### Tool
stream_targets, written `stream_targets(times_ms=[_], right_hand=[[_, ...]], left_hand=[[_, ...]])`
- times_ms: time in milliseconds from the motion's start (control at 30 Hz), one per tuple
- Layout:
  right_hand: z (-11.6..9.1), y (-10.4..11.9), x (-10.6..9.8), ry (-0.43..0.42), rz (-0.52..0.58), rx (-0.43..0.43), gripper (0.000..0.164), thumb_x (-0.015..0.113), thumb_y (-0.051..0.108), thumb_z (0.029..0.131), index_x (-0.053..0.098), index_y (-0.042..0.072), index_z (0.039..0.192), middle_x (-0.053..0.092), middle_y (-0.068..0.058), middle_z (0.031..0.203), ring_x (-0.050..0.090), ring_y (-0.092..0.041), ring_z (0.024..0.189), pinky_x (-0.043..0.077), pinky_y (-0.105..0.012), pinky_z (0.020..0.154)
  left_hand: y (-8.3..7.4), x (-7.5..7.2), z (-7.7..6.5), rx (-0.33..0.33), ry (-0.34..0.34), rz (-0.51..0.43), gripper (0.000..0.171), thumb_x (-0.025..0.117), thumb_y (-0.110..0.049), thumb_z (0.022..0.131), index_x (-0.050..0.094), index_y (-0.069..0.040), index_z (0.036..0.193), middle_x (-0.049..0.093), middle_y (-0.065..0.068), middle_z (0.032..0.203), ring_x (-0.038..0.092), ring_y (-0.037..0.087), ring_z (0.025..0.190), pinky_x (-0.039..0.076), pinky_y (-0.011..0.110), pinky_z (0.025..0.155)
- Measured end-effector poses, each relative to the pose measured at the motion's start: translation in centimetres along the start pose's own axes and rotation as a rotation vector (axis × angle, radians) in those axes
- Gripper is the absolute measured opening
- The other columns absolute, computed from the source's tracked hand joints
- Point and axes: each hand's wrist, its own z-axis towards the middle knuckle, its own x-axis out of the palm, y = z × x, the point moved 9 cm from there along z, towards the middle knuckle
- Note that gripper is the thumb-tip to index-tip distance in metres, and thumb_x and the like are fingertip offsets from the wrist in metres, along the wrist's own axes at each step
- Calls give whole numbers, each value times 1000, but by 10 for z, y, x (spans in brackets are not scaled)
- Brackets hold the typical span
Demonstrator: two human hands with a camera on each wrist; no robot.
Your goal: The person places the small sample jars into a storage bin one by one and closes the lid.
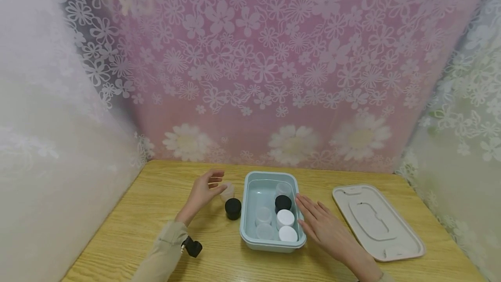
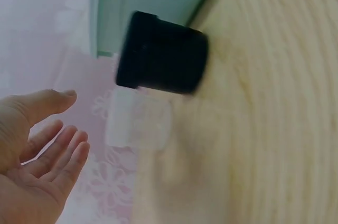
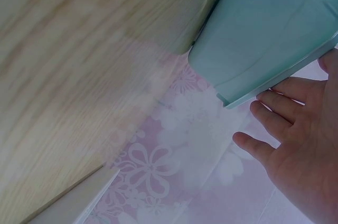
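Observation:
A light blue plastic box [image 1: 253, 212] stands on the table with several small lidded jars inside: two white-capped jars [image 1: 285, 219], a black jar [image 1: 283, 203] and clear ones [image 1: 263, 216]. Left of the box are a black jar [image 1: 233, 209] and, behind it, a translucent jar [image 1: 227, 192]. My left hand [image 1: 204, 190] is beside the translucent jar, thumb and fingers spread apart with nothing between them, as the left wrist view also shows. My right hand [image 1: 322, 225] has its fingers extended along the box's right rim, fingertips right at the edge [image 3: 274, 78].
A pale lid [image 1: 377, 223] lies on the table [image 1: 313, 264] to the right. Floral curtains [image 1: 274, 77] enclose the back and both sides. A small black device [image 1: 192, 246] is strapped at my left wrist.

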Motion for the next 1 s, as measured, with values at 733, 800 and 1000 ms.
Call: stream_targets(times_ms=[733, 800, 1000], right_hand=[[1, 0, -2, -16, 0, -8, 61, 64, 30, 100, 46, 3, 152, 46, -10, 156, 46, -27, 141, 44, -55, 110], [1, 0, -2, -15, -1, -10, 61, 64, 30, 100, 46, 3, 152, 46, -10, 156, 46, -27, 141, 44, -55, 109], [1, -2, -2, -16, -1, -9, 61, 64, 30, 100, 46, 3, 152, 46, -10, 156, 47, -27, 141, 45, -55, 109]], left_hand=[[23, 21, 4, -57, 82, 206, 49, 85, -10, 83, 64, 3, 125, 67, 17, 118, 67, 35, 103, 60, 46, 87], [22, 20, 6, -46, 77, 197, 48, 84, -8, 83, 64, 3, 126, 67, 17, 119, 68, 34, 103, 60, 44, 87], [17, 13, 9, -67, 54, 119, 51, 84, -5, 83, 63, 1, 129, 66, 17, 124, 66, 36, 111, 59, 45, 93]])
